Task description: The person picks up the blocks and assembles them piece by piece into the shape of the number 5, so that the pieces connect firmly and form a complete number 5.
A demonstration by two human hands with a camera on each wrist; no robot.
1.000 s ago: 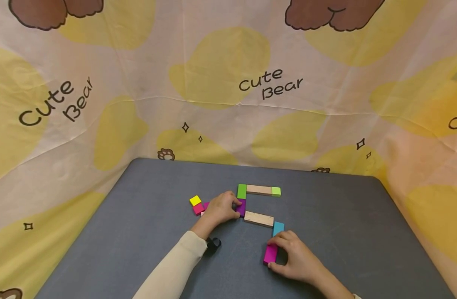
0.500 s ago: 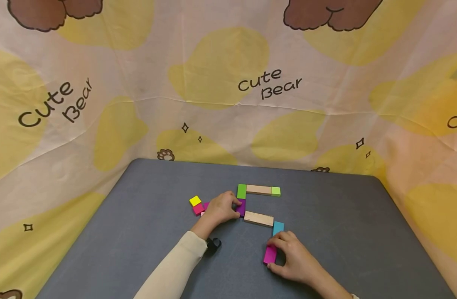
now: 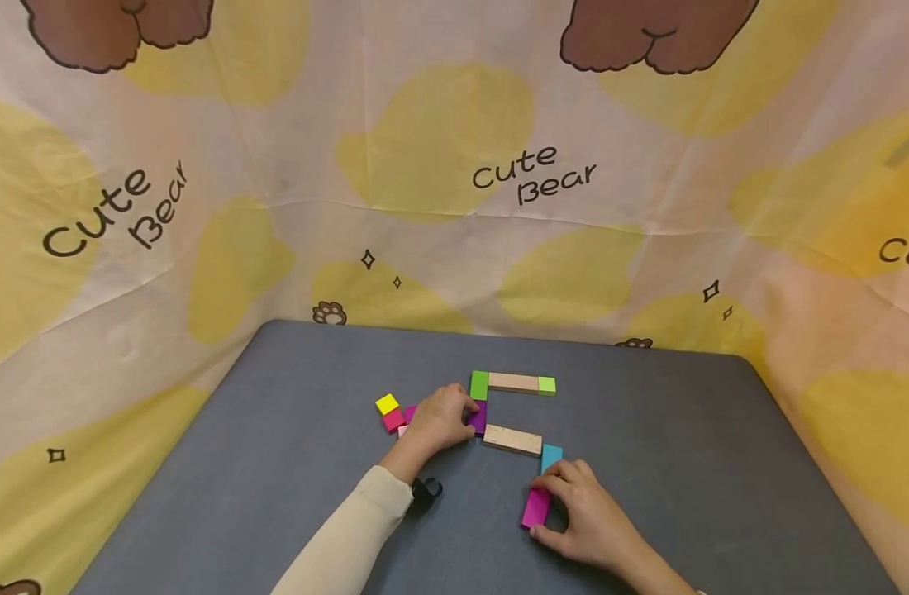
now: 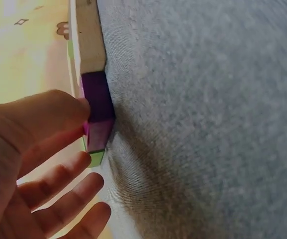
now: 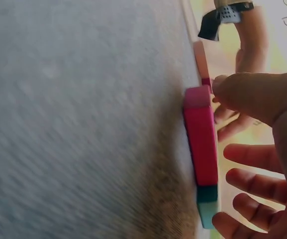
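Note:
My left hand (image 3: 443, 417) pinches a purple block (image 4: 98, 102) between thumb and index finger, the other fingers loosely spread. That block lies on the grey table, end to end with a green block (image 3: 479, 385), its near end meeting a plain wooden block (image 3: 512, 440). At the wooden block's right end a blue block (image 3: 551, 458) points toward me. My right hand (image 3: 592, 512) holds a magenta block (image 5: 201, 142), thumb at the near end and index finger toward the blue block. The magenta block lies in line behind the blue one, slightly angled.
Another wooden block (image 3: 512, 383) runs from the green block to a light green cube (image 3: 547, 386). Left of my left hand sit a yellow cube (image 3: 387, 404) and a red cube (image 3: 393, 421), with pink pieces partly hidden. A printed cloth (image 3: 440, 289) hangs behind the table.
The head view has tipped slightly up. The magenta block's near end has turned a little to the left under my right hand. My left hand stays at the purple block.

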